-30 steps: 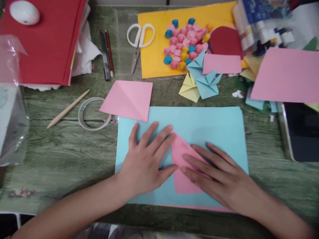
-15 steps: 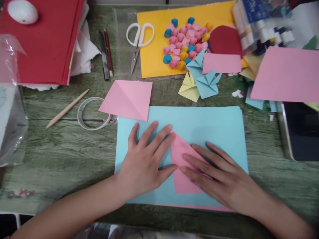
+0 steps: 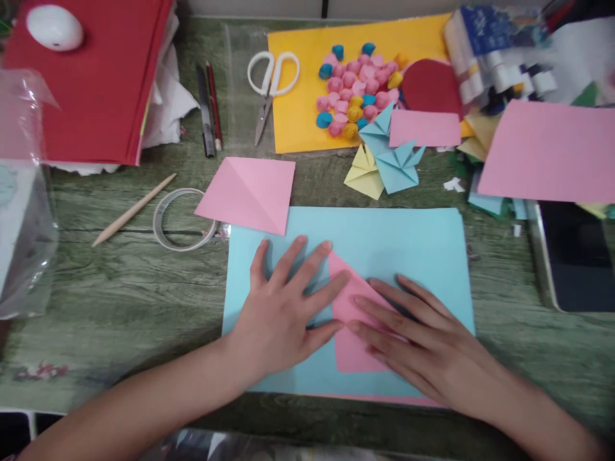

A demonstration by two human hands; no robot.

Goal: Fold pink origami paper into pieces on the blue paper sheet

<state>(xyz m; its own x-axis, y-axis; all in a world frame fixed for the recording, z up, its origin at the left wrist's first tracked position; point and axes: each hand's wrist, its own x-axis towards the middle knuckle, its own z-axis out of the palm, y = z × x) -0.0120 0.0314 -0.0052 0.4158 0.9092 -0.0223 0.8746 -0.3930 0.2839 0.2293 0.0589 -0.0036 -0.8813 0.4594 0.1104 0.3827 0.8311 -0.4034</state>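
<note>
A small folded pink paper (image 3: 353,349) lies on a large light blue sheet (image 3: 408,246) on the green wood-grain table. My left hand (image 3: 283,314) lies flat and open beside it, index finger and thumb touching the paper's left edge. My right hand (image 3: 423,342) lies flat and open on the paper's right part, fingers stretched toward the left. Both hands press down; neither grips anything. A second pink sheet (image 3: 247,192) with a diagonal crease sits just beyond the blue sheet's far left corner.
A tape ring (image 3: 180,219) and wooden stick (image 3: 134,209) lie at left, red paper stack (image 3: 91,83) far left. Scissors (image 3: 269,80), pens (image 3: 209,105), a yellow sheet (image 3: 298,109) with small paper beads and folded paper shapes (image 3: 389,160) lie at the back. Pink paper (image 3: 548,150) and a dark tablet (image 3: 576,256) at right.
My left index finger has slid a little to the right onto the pink paper's edge. The view has shifted slightly; the hands otherwise stay in place.
</note>
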